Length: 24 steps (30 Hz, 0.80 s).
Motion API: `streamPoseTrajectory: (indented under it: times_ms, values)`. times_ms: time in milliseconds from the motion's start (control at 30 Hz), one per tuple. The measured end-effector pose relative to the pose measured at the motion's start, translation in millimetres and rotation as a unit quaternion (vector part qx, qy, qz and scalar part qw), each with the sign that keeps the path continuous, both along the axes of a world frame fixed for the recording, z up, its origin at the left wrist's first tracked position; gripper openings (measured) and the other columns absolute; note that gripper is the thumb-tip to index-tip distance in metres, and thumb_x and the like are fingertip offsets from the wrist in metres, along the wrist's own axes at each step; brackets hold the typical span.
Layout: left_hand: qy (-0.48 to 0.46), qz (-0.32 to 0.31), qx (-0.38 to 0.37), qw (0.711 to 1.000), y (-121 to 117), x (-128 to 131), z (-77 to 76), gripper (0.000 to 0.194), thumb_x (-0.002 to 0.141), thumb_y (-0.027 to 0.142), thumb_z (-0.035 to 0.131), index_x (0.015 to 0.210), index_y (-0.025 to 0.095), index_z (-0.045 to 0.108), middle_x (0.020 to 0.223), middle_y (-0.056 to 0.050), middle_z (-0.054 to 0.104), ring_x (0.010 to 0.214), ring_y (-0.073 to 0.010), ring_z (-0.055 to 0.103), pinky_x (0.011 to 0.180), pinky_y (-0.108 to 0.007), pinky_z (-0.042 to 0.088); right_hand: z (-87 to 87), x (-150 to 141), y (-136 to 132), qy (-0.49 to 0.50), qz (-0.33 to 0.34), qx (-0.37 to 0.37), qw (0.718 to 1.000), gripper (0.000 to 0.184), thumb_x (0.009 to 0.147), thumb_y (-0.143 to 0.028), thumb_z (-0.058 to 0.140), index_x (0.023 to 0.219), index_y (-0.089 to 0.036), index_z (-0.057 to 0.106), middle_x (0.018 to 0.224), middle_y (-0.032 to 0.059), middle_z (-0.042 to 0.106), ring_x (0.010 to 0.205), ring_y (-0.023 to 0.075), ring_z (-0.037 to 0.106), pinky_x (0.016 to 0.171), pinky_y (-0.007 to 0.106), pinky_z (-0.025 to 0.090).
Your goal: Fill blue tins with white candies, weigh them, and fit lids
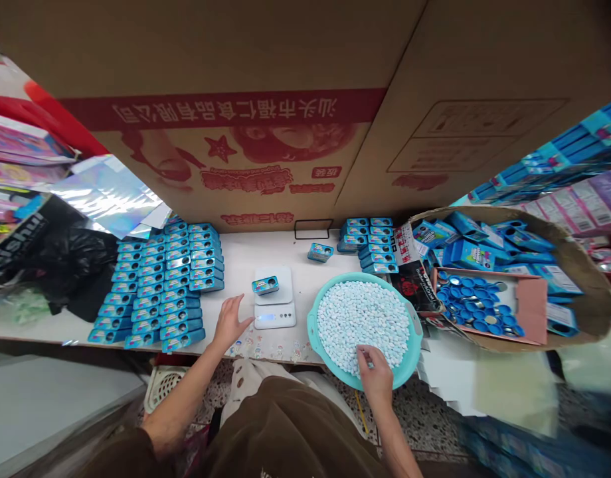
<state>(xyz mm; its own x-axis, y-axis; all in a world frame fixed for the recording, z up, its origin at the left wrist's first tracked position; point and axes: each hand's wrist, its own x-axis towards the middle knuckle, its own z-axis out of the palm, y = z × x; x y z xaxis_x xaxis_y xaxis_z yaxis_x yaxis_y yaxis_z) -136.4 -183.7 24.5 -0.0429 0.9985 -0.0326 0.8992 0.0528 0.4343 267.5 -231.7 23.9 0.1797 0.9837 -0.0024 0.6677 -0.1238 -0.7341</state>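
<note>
Head view: the round teal bowl (314, 335) stands on the white table (240, 255) before me, and it is filled with small pale blue and white pieces (360, 318). My right hand (375, 374) is at the near side of this bowl, over the pieces. Its fingers are bent and the tips come close together, but I cannot tell if they grasp some piece or are free.

My left hand (229, 323) is to the left of the bowl, near the white scale (274, 316). Its fingers are released and spread, thumb pointing toward the scale, and they hold nothing that I can see. The scale lies between this hand and the bowl; on its plate rests one small blue box (265, 285), with a dark round opening on top.

Beyond the bowl, a little to its left, stands a single blue box (320, 252), and just behind the bowl are the short stacks (378, 249) of similar ones. Farther left from the bowl, the long rows of blue boxes (163, 285) are arranged. To the right of the bowl, the brown carton (597, 285) contains more boxes and a pink tray (532, 305) with round blue caps (465, 302).
</note>
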Motion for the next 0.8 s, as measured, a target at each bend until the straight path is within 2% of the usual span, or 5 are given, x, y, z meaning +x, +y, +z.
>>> streamPoseTrajectory:
  times_ms: [200,433,500,633,800]
  values:
    - [-0.007,0.003,0.016,1.000,21,3,0.1,0.066,0.073,0.044,0.063,0.129,0.016,0.041,0.117,-0.013,0.053,0.114,-0.0303,0.046,0.098,-0.048,0.040,-1.8,-7,4,-0.005,-0.006,0.011,1.000,0.031,0.087,-0.042,0.043,0.085,-0.018,0.063,0.083,0.0074,0.064,0.074,0.0188,0.058,0.072,0.033,0.047]
    - [-0.007,-0.009,0.052,0.999,16,-1,-1.3,0.063,0.075,0.052,0.057,0.125,0.017,0.045,0.113,-0.012,0.056,0.107,-0.0299,0.051,0.094,-0.049,0.042,-7.5,-47,44,-0.094,0.105,0.072,0.987,0.042,0.085,-0.047,0.051,0.117,-0.020,0.053,0.111,0.0121,0.058,0.105,0.0250,0.051,0.089,0.042,0.044]
    - [-0.005,-0.006,0.053,0.999,10,-5,-1.8,0.063,0.074,0.055,0.055,0.124,0.018,0.046,0.110,-0.011,0.058,0.106,-0.0296,0.052,0.093,-0.049,0.043,-10.8,-56,55,-0.120,0.119,0.083,0.982,0.040,0.085,-0.047,0.051,0.115,-0.021,0.053,0.108,0.0115,0.058,0.101,0.0252,0.051,0.086,0.042,0.045]
    - [0.001,0.006,0.052,0.999,-2,-13,-0.3,0.063,0.074,0.057,0.055,0.122,0.017,0.048,0.107,-0.011,0.060,0.104,-0.0295,0.054,0.092,-0.048,0.045,-20.0,-63,64,-0.160,0.131,0.089,0.974,0.030,0.088,-0.046,0.045,0.096,-0.021,0.059,0.085,0.0079,0.059,0.082,0.0229,0.053,0.072,0.036,0.045]
    - [-0.006,0.018,0.053,0.998,-11,-18,2.6,0.062,0.073,0.058,0.054,0.122,0.019,0.049,0.107,-0.011,0.061,0.103,-0.0293,0.055,0.090,-0.048,0.046,-30.7,-65,64,-0.195,0.136,0.086,0.967,0.039,0.092,-0.050,0.035,0.081,-0.022,0.059,0.073,0.0047,0.058,0.070,0.0190,0.053,0.063,0.030,0.039]
